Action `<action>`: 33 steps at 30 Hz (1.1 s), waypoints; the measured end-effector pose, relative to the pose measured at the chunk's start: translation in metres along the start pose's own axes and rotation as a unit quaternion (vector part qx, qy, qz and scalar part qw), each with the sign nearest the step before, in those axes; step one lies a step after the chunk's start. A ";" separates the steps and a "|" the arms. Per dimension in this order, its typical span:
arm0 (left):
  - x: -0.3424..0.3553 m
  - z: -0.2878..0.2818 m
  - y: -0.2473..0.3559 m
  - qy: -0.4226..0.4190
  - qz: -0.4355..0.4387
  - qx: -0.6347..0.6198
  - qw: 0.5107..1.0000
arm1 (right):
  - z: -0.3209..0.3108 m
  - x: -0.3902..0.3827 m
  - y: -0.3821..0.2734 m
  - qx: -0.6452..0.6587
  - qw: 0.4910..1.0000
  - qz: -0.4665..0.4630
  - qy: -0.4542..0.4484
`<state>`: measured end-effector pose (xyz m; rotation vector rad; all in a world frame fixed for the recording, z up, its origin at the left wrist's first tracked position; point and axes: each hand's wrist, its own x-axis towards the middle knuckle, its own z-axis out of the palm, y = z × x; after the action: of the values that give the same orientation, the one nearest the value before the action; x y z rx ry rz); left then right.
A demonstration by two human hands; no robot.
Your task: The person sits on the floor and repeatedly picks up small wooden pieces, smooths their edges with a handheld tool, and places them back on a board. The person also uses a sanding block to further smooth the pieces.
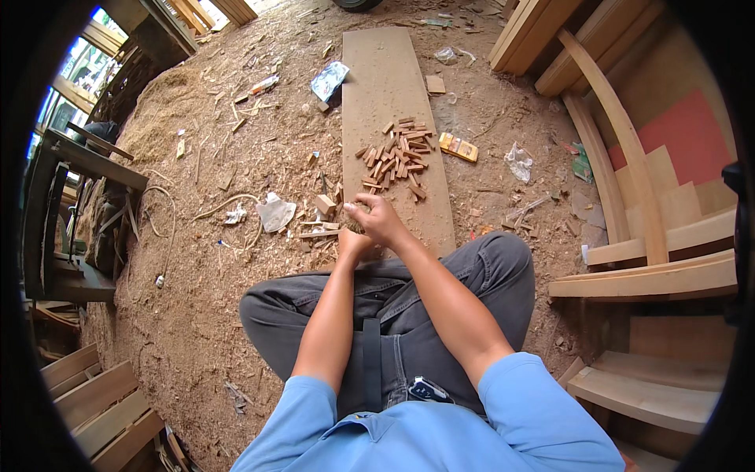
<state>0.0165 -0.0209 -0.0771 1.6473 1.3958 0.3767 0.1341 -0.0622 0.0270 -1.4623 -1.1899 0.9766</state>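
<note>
From my feed: small wooden pieces (399,157) sit in a loose heap on the long board (381,79), just beyond the hands. My read: the board gives them a flat, clean patch, since the floor (197,275) around it is all shavings and scraps. Heap is within easy reach of the seated wearer, legs folded either side of the board's near end. Pale block (325,204) lies left of the hands with offcuts, off the board's edge, probably parked there to keep the surface free.

Right hand (377,219) is curled, thumb out to the left. Left hand (356,242) is just below it, nearer the body. They're close together, which suggests both are working on one small item, but I can't confirm contact or grip; can't tell what either holds.

Hard to make out: left fingers are mostly masked, the board's near end disappears under arms and lap, and lower pieces are buried in the heap. Dark round object (358,3) is cut off at the top. Device at the waist (427,389): type unclear.
</note>
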 end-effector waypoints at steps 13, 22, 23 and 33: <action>-0.003 -0.002 0.008 -0.056 -0.028 0.102 0.993 | 0.002 0.004 0.004 0.102 0.993 -0.048 -0.024; -0.009 -0.003 0.012 -0.013 0.013 0.032 0.999 | 0.007 -0.001 0.007 -0.028 0.996 -0.043 0.073; -0.008 -0.002 0.013 0.015 0.017 0.073 0.997 | 0.005 0.001 0.006 0.015 0.997 -0.032 0.074; -0.006 -0.005 0.016 0.067 -0.051 0.034 0.996 | 0.005 -0.001 0.007 0.038 0.995 -0.033 0.080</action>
<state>0.0210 -0.0231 -0.0605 1.6229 1.6011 0.3902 0.1311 -0.0624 0.0188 -1.4047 -1.0669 0.8335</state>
